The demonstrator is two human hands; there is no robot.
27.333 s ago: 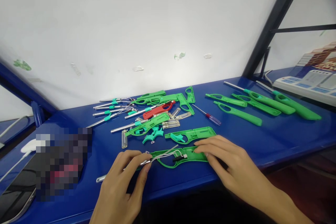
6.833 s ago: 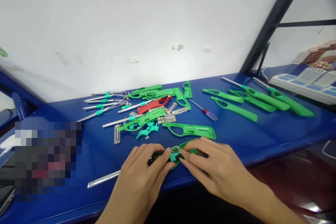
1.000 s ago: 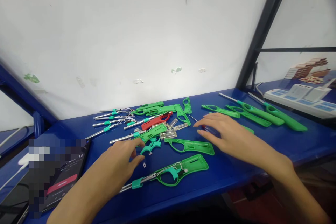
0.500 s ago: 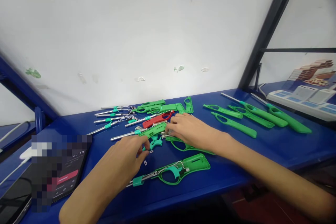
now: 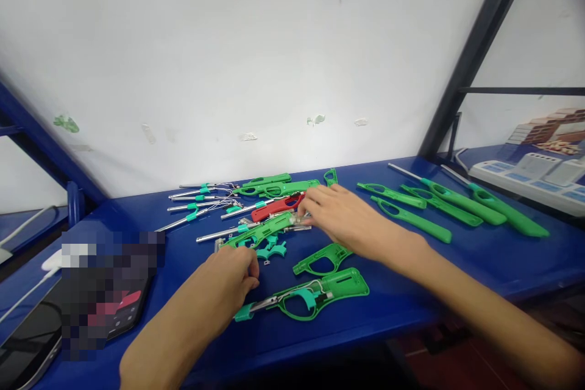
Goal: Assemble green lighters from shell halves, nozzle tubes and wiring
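My right hand (image 5: 331, 210) is closed in a pinch at the back right of the pile, on a small clear-and-metal part (image 5: 299, 219). Beside that part lies a green lighter handle shell (image 5: 262, 230). My left hand (image 5: 231, 271) is curled with thumb and forefinger close together, and whatever they hold is hidden. Several teal triggers (image 5: 275, 248) lie just beyond its fingers. In front, an open green lighter half (image 5: 345, 283) holds a metal tube, wires and a teal trigger (image 5: 307, 300). Behind it rests a bare green handle shell (image 5: 315, 261), partly under my right forearm.
A red lighter handle (image 5: 276, 208) and several metal tubes with wires (image 5: 196, 207) lie toward the wall. Green shells (image 5: 411, 226) and closed lighters (image 5: 466, 202) are at the right, near a white power strip (image 5: 516, 180). A phone (image 5: 130, 304) lies at left.
My right hand has lifted slightly and shows a clear part at its fingertips; more of the bare green shell is uncovered. My left hand has drawn a little lower, covering a small metal clip's spot.
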